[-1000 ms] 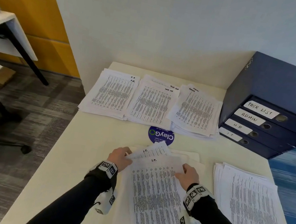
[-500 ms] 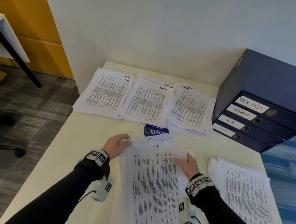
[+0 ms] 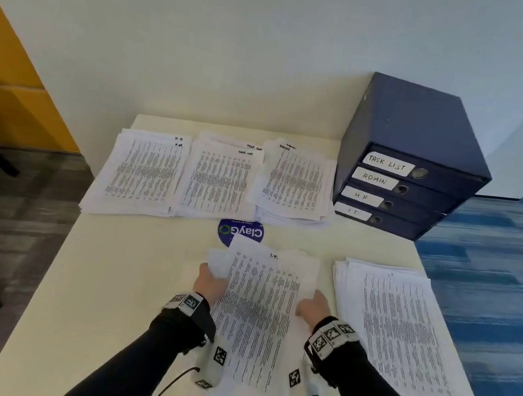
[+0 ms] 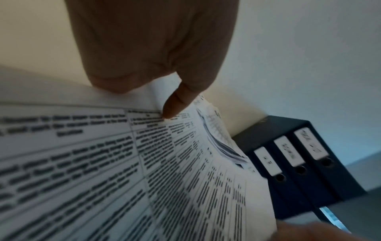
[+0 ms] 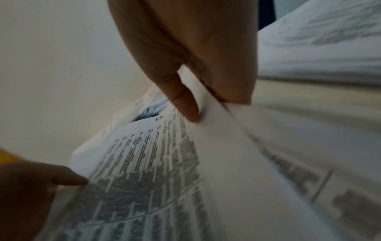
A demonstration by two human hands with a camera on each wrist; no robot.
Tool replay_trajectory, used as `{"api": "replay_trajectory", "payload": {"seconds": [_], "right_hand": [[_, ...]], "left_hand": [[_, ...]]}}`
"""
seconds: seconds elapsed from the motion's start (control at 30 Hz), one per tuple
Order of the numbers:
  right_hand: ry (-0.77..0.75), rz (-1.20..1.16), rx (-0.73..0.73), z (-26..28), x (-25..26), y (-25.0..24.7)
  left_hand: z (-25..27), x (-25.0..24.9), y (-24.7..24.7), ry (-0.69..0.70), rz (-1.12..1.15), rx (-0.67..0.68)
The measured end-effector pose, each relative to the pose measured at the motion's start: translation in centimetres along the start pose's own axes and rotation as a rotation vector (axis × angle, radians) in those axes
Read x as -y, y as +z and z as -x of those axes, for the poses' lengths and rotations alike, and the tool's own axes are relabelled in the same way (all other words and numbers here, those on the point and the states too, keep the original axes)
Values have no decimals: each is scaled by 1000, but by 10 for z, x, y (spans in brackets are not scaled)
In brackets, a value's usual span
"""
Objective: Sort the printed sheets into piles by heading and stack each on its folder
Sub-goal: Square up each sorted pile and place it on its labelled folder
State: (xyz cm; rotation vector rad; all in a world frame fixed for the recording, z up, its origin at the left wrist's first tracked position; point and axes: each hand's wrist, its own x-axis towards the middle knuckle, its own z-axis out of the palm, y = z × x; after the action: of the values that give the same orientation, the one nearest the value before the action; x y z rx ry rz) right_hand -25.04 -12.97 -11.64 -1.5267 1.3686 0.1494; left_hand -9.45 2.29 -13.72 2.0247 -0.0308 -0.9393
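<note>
A stack of printed sheets headed "I.T." (image 3: 255, 316) is held up off the table between both hands. My left hand (image 3: 210, 284) grips its left edge, thumb on top (image 4: 175, 104). My right hand (image 3: 313, 307) pinches its right edge (image 5: 198, 101). Three sorted piles lie at the back: the HR pile (image 3: 143, 175), the Task List pile (image 3: 219, 182) and the Admin pile (image 3: 296, 186). Another pile of sheets (image 3: 397, 325) lies to the right. Four dark blue folders (image 3: 401, 196), labelled Task List, Admin, HR and IT, are stacked flat at the back right.
A round blue ClayGo sticker (image 3: 241, 232) is on the cream table (image 3: 124, 278) just beyond the held sheets. The table's left edge drops to grey carpet, its right edge to blue carpet. A white wall stands behind the table.
Both hands have gathered the I.T. sheets from lying spread on the table and lifted them as one stack. The head view has tilted up slightly.
</note>
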Motion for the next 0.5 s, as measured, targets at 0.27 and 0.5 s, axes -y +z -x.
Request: {"api": "replay_trajectory", "payload": {"seconds": [0.27,0.5], "right_hand": [[26,70,-337,-23,-20,-134],[45,110,-453,-36,-48,-180]], "left_hand": [[40,-68,130,124,-82,250],[52,-85,197,65,-190,302]]}}
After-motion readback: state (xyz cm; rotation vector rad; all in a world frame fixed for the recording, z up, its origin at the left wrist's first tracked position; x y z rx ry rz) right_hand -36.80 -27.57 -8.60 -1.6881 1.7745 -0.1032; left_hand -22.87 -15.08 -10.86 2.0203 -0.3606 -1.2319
